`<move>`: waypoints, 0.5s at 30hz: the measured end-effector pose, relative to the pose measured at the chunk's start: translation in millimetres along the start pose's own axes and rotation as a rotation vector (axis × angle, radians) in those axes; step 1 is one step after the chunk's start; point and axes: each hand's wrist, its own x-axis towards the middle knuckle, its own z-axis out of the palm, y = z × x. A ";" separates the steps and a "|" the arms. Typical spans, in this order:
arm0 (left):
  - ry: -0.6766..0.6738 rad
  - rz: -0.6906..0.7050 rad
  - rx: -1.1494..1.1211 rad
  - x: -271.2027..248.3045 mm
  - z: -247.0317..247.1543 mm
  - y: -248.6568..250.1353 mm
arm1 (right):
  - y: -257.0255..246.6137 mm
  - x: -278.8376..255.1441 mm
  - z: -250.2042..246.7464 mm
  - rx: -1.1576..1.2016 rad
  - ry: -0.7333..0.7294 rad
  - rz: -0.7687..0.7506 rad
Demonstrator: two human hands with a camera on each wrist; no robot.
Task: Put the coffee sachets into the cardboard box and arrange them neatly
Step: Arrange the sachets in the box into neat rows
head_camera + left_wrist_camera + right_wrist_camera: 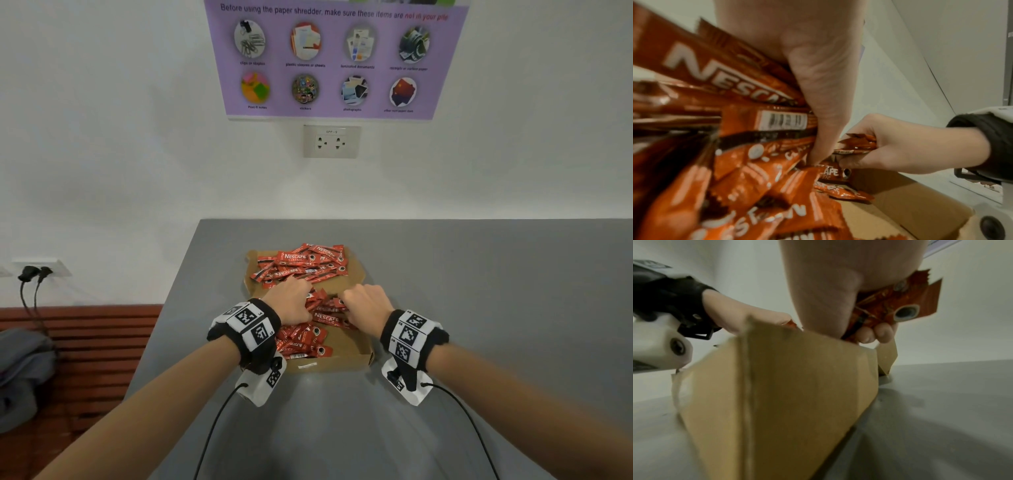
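At the far left of the head view, two black plugs point(34, 273) sit in a wall socket above a slatted wooden bench point(82, 329), with a grey bundle of fabric point(20, 363) beside it. The grey counter point(479, 291) begins just to the right of the bench and carries an open cardboard box point(356, 356), its lid flap point(346, 284) lying flat towards the wall.

The left hand point(291, 301) reaches into the box tray with its fingers curled down around a bunch of red Nescafé coffee sachets point(301, 339); the left wrist view shows its thumb point(824, 113) pressed against the stack point(748, 146) and dug in among the sticks. More sachets lie in a loose heap on the lid flap point(301, 263), some pointing different ways. The sachets in the tray crowd its left and middle part, leaving bare cardboard at the right end.

The right hand point(368, 303) is over the middle of the box, close to the left one, clenched round a small bundle of sachets point(857, 144); the right wrist view shows their serrated ends point(900, 305) sticking out past the curled fingers point(877, 334), above the box's outer wall point(797, 394).

On the wall behind, a double power outlet point(331, 141) sits under a purple poster point(335, 58) about paper shredder use.
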 end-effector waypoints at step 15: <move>0.179 0.029 0.173 18.5 5.1 22.7 | 2.7 2.8 13.6 0.150 0.097 0.115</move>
